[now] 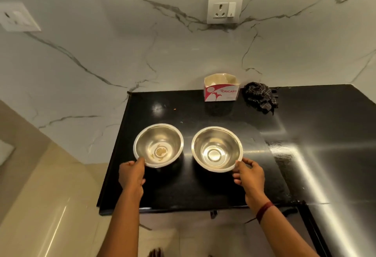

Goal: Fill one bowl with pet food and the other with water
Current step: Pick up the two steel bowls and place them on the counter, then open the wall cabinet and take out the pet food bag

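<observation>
Two steel bowls stand side by side on the black counter (203, 191). The left bowl (162, 136) has a few yellowish crumbs at its bottom. The right bowl (221, 138) looks shiny inside, with nothing solid in it. My left hand (131, 175) grips the near left rim of the left bowl with its thumb over the edge. My right hand (249, 175) pinches the near right rim of the right bowl.
An open white and red carton (220, 91) stands at the back of the counter against the marble wall, a dark checked cloth (260, 96) crumpled beside it. A steel surface (335, 155) adjoins the counter on the right. Wall sockets (224, 8) sit above.
</observation>
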